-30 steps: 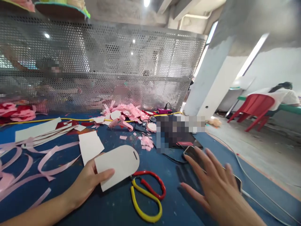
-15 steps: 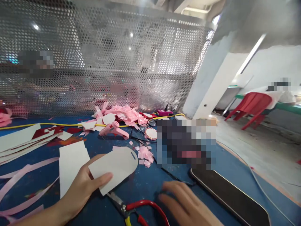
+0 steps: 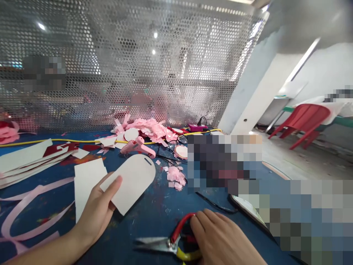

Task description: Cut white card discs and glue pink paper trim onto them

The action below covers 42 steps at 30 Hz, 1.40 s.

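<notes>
My left hand (image 3: 95, 211) pinches a white card tag (image 3: 135, 180) by its square end, thumb on top. The tag's far end is rounded and has a small slot cut in it. Lower down, my right hand (image 3: 220, 235) is closed around the handles of a pair of scissors (image 3: 168, 244), one handle red and one yellow. Their blades point left over the blue tabletop (image 3: 149, 217), below the tag and apart from it. My right hand partly hides the handles.
Behind the tag lie a pink glue gun (image 3: 139, 148), pink paper scraps (image 3: 176, 176) and a yellow cable (image 3: 68, 140). White card (image 3: 89, 180) and pink ribbon (image 3: 19, 200) are at left. A perforated metal screen (image 3: 124, 73) stands behind; a partly blurred phone (image 3: 245, 201) lies right.
My right hand has closed on the scissors, which have turned so the blades point left. My left hand has shifted the tag slightly left and up in view. The phone's screen has lit up.
</notes>
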Motion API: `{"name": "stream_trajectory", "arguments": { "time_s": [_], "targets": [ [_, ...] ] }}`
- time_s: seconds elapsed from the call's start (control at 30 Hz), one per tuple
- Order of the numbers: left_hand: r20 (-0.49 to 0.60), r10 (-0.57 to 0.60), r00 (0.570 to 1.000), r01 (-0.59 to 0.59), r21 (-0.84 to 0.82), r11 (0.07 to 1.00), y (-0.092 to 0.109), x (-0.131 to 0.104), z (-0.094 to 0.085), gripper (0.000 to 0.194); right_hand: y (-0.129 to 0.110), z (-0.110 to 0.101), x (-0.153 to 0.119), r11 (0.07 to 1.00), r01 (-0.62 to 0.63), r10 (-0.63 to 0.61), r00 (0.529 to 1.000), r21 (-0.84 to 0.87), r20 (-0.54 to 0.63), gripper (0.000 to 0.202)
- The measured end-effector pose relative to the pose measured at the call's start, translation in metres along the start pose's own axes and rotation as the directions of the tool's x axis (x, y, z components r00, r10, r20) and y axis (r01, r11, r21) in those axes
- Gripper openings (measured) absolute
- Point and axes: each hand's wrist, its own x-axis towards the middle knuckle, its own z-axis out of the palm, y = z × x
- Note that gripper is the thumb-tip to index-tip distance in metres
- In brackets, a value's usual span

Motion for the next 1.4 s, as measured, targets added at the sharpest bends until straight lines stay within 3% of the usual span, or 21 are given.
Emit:
{"name": "stream_trajectory", "arguments": {
  "time_s": [0.13, 0.23, 0.3, 0.5, 0.57, 0.67, 0.8, 0.93, 1.07, 1.2, 1.4],
  "targets": [
    [0.018, 0.076, 0.997, -0.077, 0.087, 0.993, -0.001, -0.002, -0.004, 0.062, 0.002, -0.015, 0.016, 0.96, -0.148, 0.097, 0.972, 0.238, 0.213, 0.013],
    [0.06, 0.102, 0.993, -0.112, 0.184, 0.977, -0.002, -0.003, -0.007, 0.06, 0.004, -0.022, 0.021, 0.908, -0.226, 0.134, 0.954, 0.352, 0.268, 0.032],
    [0.081, 0.121, 0.989, -0.136, 0.218, 0.966, -0.003, -0.003, -0.008, 0.058, 0.006, -0.022, 0.022, 0.874, -0.233, 0.136, 0.96, 0.426, 0.246, 0.031],
    [0.151, 0.22, 0.964, -0.247, 0.19, 0.95, -0.006, 0.001, -0.007, 0.052, 0.013, -0.001, 0.02, 0.715, -0.077, 0.1, 0.995, 0.695, 0.008, 0.011],
    [0.19, 0.237, 0.953, -0.27, 0.175, 0.947, -0.008, 0.002, -0.008, 0.052, 0.014, 0.007, 0.021, 0.688, -0.106, 0.128, 0.992, 0.718, 0.024, 0.016],
    [0.21, 0.305, 0.929, -0.338, 0.146, 0.93, -0.01, 0.002, -0.011, 0.055, 0.012, 0.011, 0.024, 0.74, -0.168, 0.185, 0.982, 0.652, 0.043, 0.03],
    [0.234, 0.394, 0.889, -0.426, 0.103, 0.899, -0.013, -0.003, -0.013, 0.055, 0.003, 0.005, 0.032, 0.794, -0.253, 0.24, 0.966, 0.553, 0.097, 0.04],
    [0.186, 0.49, 0.852, -0.511, 0.091, 0.855, -0.014, -0.012, -0.012, 0.056, -0.012, -0.005, 0.04, 0.818, -0.29, 0.252, 0.957, 0.497, 0.144, 0.047],
    [0.167, 0.542, 0.824, -0.559, 0.078, 0.826, -0.017, -0.026, -0.009, 0.053, -0.026, -0.02, 0.043, 0.764, -0.296, 0.23, 0.955, 0.574, 0.186, 0.049],
    [0.196, 0.518, 0.833, -0.538, 0.066, 0.84, -0.019, -0.039, -0.006, 0.053, -0.033, -0.031, 0.038, 0.693, -0.258, 0.149, 0.965, 0.673, 0.216, 0.054],
    [0.299, 0.437, 0.849, -0.476, 0.069, 0.877, -0.023, -0.05, -0.003, 0.044, -0.024, -0.026, 0.024, 0.577, -0.244, 0.032, 0.96, 0.779, 0.277, 0.059]
  ]
}}
